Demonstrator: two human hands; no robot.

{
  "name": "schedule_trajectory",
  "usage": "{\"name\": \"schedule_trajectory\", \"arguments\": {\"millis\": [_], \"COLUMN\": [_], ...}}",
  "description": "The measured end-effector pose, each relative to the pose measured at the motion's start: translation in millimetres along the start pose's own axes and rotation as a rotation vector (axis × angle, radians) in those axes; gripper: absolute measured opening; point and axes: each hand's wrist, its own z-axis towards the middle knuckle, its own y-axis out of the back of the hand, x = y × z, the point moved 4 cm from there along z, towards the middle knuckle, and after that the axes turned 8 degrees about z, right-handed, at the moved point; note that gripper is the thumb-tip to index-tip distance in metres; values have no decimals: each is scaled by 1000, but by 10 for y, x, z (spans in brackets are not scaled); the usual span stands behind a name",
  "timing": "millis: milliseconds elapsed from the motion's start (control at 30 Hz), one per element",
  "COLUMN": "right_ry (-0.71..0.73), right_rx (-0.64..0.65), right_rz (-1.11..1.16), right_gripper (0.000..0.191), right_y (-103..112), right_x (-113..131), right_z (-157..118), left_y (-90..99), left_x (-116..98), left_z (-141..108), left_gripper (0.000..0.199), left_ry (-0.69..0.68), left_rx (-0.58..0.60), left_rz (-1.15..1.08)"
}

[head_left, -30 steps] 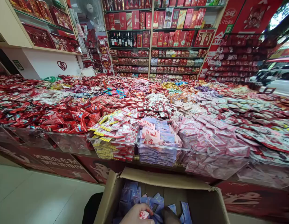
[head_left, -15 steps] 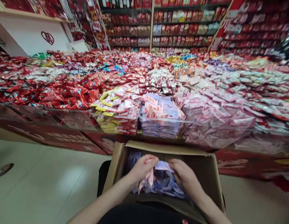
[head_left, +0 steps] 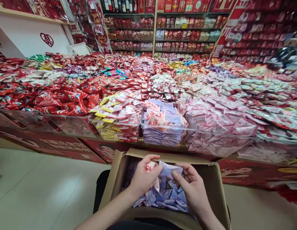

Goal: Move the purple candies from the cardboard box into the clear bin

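Observation:
Over an open cardboard box, both of my hands are close together. My left hand is closed around pink-and-red candy packets, whose lower ends stick out below the palm. A purple candy packet spans the gap between my hands, its left end at my left thumb. My right hand pinches the right end of that purple packet between thumb and fingers. Beneath my hands, many loose purple packets lie in the box.
Ahead stands a long counter of clear bins heaped with wrapped sweets. The nearest bin holds stacked purple and pink packets. Yellow-and-red packets lie left of it, pink packets right. Shelves of red goods line the back wall.
My hands have risen slightly, and the purple packet between them is lifted and tilted. More loose purple packets show in the box below. The view has shifted a little.

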Motion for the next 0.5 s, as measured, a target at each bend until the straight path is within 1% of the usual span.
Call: {"name": "schedule_trajectory", "arguments": {"millis": [33,67,100,167,233,267,300,333,367,400,433,500], "right_ry": [104,220,337,548,688,727,739,716,660,578,480,292], "right_rx": [-9,11,60,211,350,390,414,427,432,437,446,449], "right_rz": [-92,-186,-270,-403,-486,-505,-509,-503,-486,-457,-413,-285], "right_gripper": [17,14,13,21,30,33,34,32,29,25,22,24], "right_y": [22,27,13,-54,-129,-156,-174,-184,-185,-180,-171,-149], "right_x": [42,91,140,219,265,278,282,276,257,227,188,102], "right_z": [-8,-22,-42,-99,-163,-190,-211,-222,-223,-216,-204,-167], "left_y": [-2,1,11,48,91,104,114,124,133,142,152,157], "left_x": [64,120,164,208,223,228,232,231,222,202,171,81], "left_z": [13,23,30,31,8,-14,-38,-60,-72,-71,-61,-30], "left_gripper": [41,45,47,50,49,48,46,44,42,38,35,27], "left_ry": [73,141,194,260,326,368,404,429,432,402,345,182], "left_rx": [30,60,86,126,181,230,279,314,327,311,273,167], "left_rz": [-57,-106,-143,-174,-143,-120,-99,-90,-95,-100,-90,-5]}}
